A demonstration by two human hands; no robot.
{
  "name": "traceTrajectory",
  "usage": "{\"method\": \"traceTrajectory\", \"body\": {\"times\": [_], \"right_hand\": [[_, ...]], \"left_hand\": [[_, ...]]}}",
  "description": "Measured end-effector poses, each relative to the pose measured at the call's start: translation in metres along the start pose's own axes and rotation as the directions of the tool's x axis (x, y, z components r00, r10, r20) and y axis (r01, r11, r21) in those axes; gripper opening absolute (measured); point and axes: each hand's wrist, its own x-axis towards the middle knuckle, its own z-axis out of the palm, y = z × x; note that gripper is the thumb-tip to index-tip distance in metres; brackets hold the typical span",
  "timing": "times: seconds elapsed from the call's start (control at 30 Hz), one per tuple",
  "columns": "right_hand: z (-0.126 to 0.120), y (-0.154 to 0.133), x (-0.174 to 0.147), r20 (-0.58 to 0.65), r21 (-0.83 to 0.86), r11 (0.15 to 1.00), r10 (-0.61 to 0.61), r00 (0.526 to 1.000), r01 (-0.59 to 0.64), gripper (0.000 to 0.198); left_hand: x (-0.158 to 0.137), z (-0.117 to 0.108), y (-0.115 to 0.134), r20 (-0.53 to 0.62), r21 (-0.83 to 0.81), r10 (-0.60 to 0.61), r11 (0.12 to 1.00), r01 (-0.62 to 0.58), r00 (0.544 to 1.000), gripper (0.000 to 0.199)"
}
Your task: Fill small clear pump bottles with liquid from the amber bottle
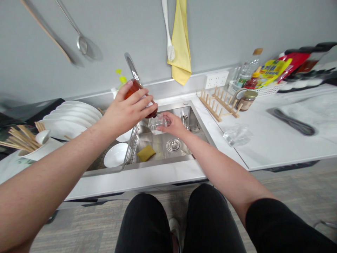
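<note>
Over the sink (168, 162), my left hand (129, 109) grips an amber-brown bottle (133, 87), tilted with its neck down to the right. Beneath the bottle's mouth, my right hand (173, 123) holds a small clear plastic box (156, 123). The bottle's mouth is close above the box or at its rim; whether they touch I cannot tell. Any liquid passing between them is too small to make out. Lower in the basin lie a yellow sponge (146, 153) and the round drain (173, 144).
Left of the basin, a wire rack (131, 147) holds white bowls (116, 155) and plates (68, 117). A faucet (131, 66) rises behind. On the right counter stand a wooden rack (219, 103), a jar (247, 100) and a crumpled clear bag (238, 135). A yellow cloth (181, 45) hangs above.
</note>
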Motion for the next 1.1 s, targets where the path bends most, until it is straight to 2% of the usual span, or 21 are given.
{"method": "traceTrajectory", "body": {"times": [0.23, 0.47, 0.57, 0.77, 0.87, 0.93, 1.0, 1.03, 1.1], "right_hand": [[0.001, 0.000, 0.000, -0.004, -0.006, 1.000, 0.018, 1.000, -0.018, 0.065], [-0.001, -0.003, 0.000, -0.013, -0.001, 1.000, 0.017, 1.000, -0.017, 0.067], [-0.002, -0.005, 0.000, -0.003, -0.003, 1.000, 0.006, 1.000, -0.006, 0.064], [-0.003, -0.010, -0.003, 0.054, -0.008, 1.000, 0.022, 0.998, -0.022, 0.070], [-0.003, -0.008, -0.004, 0.096, 0.034, 0.998, 0.046, 0.994, -0.049, 0.072], [-0.004, -0.005, -0.005, 0.124, 0.080, 0.995, 0.045, 0.991, -0.055, 0.072], [-0.004, -0.004, -0.006, 0.150, 0.140, 0.988, 0.039, 0.988, -0.061, 0.073], [-0.005, -0.004, -0.007, 0.162, 0.170, 0.983, 0.042, 0.986, -0.069, 0.074], [-0.005, -0.006, -0.010, 0.184, 0.221, 0.970, 0.061, 0.981, -0.102, 0.075]], "left_hand": [[0.001, -0.002, 0.002, 0.000, -0.083, -0.034, 0.996, 0.034, 0.999, 0.061], [-0.008, 0.004, 0.001, -0.018, 0.175, 0.005, 0.985, -0.001, 1.000, 0.064], [-0.019, 0.014, 0.002, -0.102, 0.204, -0.079, 0.974, 0.099, 0.992, 0.065], [-0.049, 0.040, 0.017, -0.262, 0.011, -0.311, 0.945, 0.326, 0.913, 0.085], [-0.070, 0.059, 0.035, -0.291, -0.147, -0.479, 0.878, 0.456, 0.828, 0.084], [-0.091, 0.073, 0.051, -0.257, -0.318, -0.622, 0.777, 0.543, 0.740, 0.081], [-0.116, 0.088, 0.068, -0.182, -0.539, -0.778, 0.590, 0.600, 0.601, 0.081], [-0.129, 0.094, 0.077, -0.126, -0.657, -0.850, 0.457, 0.599, 0.511, 0.083], [-0.156, 0.104, 0.093, -0.007, -0.835, -0.951, 0.175, 0.522, 0.308, 0.086]]}}
